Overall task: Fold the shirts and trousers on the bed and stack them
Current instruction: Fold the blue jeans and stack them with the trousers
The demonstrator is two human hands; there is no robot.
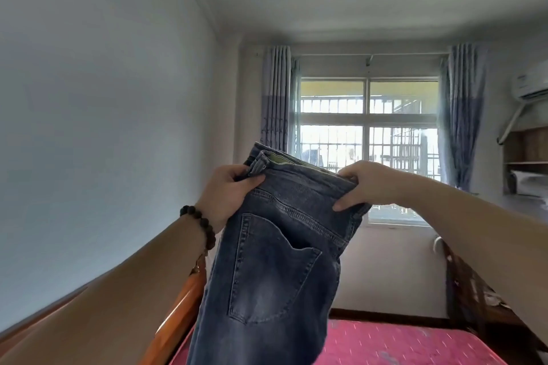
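Note:
A pair of faded blue jeans (pixel 275 270) hangs in the air in front of me, back pocket facing me, folded lengthwise so one leg lies over the other. My left hand (pixel 228 192) grips the waistband at its left end, thumb over the denim. My right hand (pixel 367 184) pinches the waistband at its right end. The legs drop below the frame's bottom edge. Beneath them lies the bed with a pink cover (pixel 394 344). No shirts are in view.
An orange wooden bed frame (pixel 175 317) runs along the left wall. A barred window (pixel 367 142) with blue curtains fills the far wall. Wooden shelves (pixel 525 157) and an air conditioner (pixel 530 80) are at the right.

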